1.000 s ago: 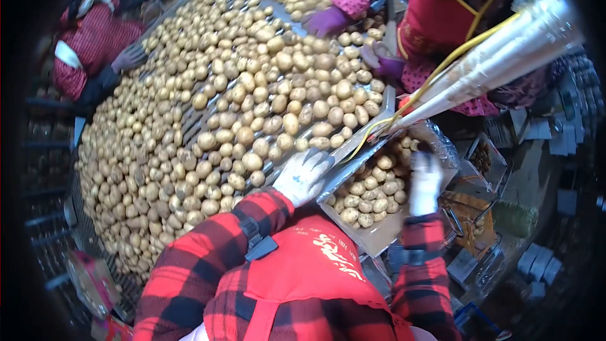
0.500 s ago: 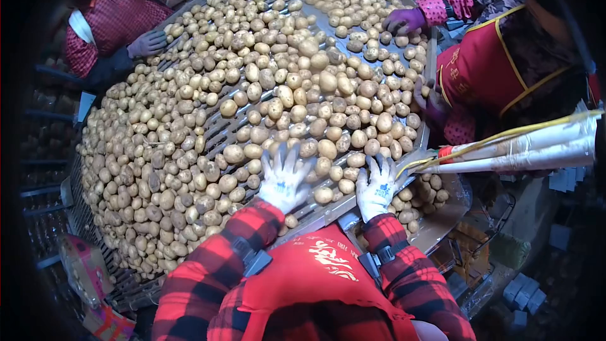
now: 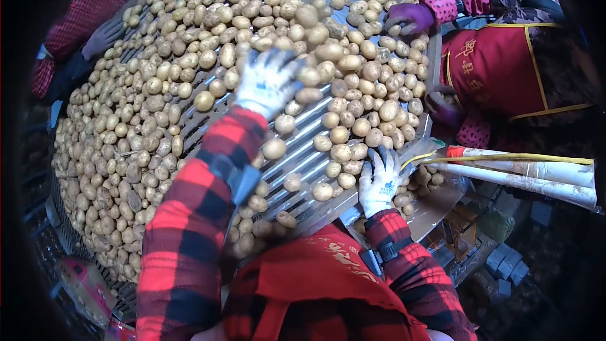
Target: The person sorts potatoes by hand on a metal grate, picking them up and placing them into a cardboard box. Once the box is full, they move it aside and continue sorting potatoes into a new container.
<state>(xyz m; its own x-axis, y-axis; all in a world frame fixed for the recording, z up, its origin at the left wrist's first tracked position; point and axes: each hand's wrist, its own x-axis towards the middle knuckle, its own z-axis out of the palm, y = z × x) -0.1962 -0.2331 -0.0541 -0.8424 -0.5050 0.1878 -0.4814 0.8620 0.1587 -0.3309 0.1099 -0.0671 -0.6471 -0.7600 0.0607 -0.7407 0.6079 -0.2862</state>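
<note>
Many potatoes [image 3: 145, 120] lie on a large slatted metal table [image 3: 297, 158]. My left hand [image 3: 268, 82], in a white and grey glove, reaches far forward over them with its fingers spread. It is slightly blurred, touching or just above the potatoes near the middle. Close to the table's near right edge, my right hand [image 3: 379, 180], gloved the same way, rests palm down with fingers stretched out beside a few potatoes. Bare slats show between the potatoes below my left hand.
Across on the right, a co-worker's purple glove [image 3: 409, 19] touches potatoes; that person wears a red apron [image 3: 492, 70]. Another person's grey glove [image 3: 104, 37] is at the left edge. White tubes [image 3: 524, 174] with a yellow cord jut out right. More potatoes [image 3: 404, 199] sit below the edge.
My left hand has moved forward and a little left, and potatoes around it have shifted, baring slats. My right hand stays near the edge. The view has tilted slightly.
</note>
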